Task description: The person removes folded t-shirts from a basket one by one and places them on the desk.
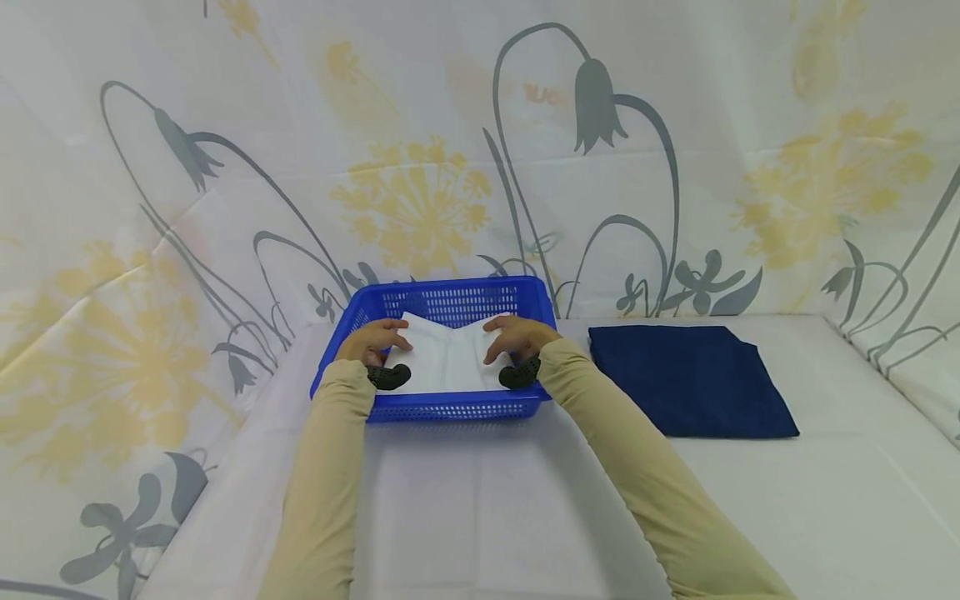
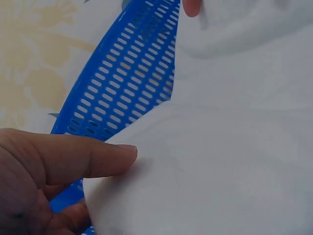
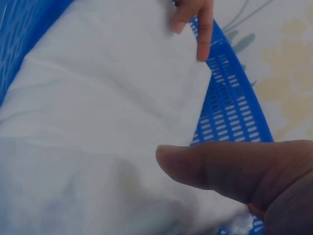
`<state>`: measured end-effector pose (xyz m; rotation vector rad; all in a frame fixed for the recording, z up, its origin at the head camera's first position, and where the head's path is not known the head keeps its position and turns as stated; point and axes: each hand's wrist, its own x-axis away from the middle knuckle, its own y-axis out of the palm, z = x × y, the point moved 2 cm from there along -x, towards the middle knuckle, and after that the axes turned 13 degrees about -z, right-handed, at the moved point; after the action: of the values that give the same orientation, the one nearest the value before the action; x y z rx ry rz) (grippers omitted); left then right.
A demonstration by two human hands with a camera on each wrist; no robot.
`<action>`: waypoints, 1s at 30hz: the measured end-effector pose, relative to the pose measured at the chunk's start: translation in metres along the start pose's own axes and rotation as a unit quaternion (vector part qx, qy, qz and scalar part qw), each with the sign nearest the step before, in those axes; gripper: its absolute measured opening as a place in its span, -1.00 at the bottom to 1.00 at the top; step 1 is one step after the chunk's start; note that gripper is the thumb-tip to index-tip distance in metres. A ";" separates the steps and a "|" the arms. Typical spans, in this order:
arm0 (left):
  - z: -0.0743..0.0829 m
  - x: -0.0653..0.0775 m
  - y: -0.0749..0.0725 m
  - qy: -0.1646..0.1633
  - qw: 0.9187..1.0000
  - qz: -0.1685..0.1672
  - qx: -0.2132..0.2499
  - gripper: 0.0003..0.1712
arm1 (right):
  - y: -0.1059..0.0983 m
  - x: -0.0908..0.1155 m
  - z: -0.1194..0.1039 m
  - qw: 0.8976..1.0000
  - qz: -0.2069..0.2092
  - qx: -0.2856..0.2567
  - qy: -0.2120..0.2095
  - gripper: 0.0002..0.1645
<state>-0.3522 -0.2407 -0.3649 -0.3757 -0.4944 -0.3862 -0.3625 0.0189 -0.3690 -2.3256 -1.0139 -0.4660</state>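
A white cloth, with a shallow notch along its far edge, lies in a blue perforated plastic basket. At the cloth's left side, my left hand pinches the edge. The left wrist view shows its thumb on top and other fingers partly beneath. On the opposite side my right hand grips the cloth, its thumb lying across the top in the right wrist view. Most of the right hand's other fingers are hidden there.
A folded dark blue cloth lies flat to the right of the basket. White sheeting covers the table. Behind it hangs a floral curtain, close to the basket's far rim.
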 end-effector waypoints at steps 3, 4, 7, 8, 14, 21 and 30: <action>0.001 0.003 0.001 0.002 1.000 0.009 0.012 -0.23 | 0.000 -0.003 0.000 1.000 0.010 0.010 0.003 -0.13; 0.001 0.003 0.001 0.005 1.000 0.010 0.017 -0.23 | -0.002 -0.006 0.002 1.000 0.012 0.008 0.000 -0.14; 0.002 0.004 0.002 0.011 1.000 0.009 0.027 -0.23 | -0.003 -0.012 0.003 1.000 0.027 0.003 0.000 -0.20; 0.002 0.005 0.002 0.012 1.000 0.010 0.026 -0.23 | -0.003 -0.012 0.003 0.999 0.032 -0.004 -0.004 -0.21; 0.005 0.008 0.000 0.022 0.999 0.017 0.040 -0.23 | 0.003 -0.001 -0.004 0.997 0.050 -0.052 -0.024 -0.24; 0.010 0.015 -0.002 0.035 0.998 0.019 0.047 -0.22 | 0.000 0.011 -0.009 0.993 0.069 -0.078 -0.047 -0.23; 0.014 0.019 -0.006 0.042 0.998 0.009 0.041 -0.22 | -0.005 0.014 -0.006 0.985 0.088 -0.108 -0.101 -0.24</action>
<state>-0.3449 -0.2449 -0.3422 -0.2835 -0.4227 -0.3609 -0.3577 0.0260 -0.3559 -2.6733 -0.8722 -0.2853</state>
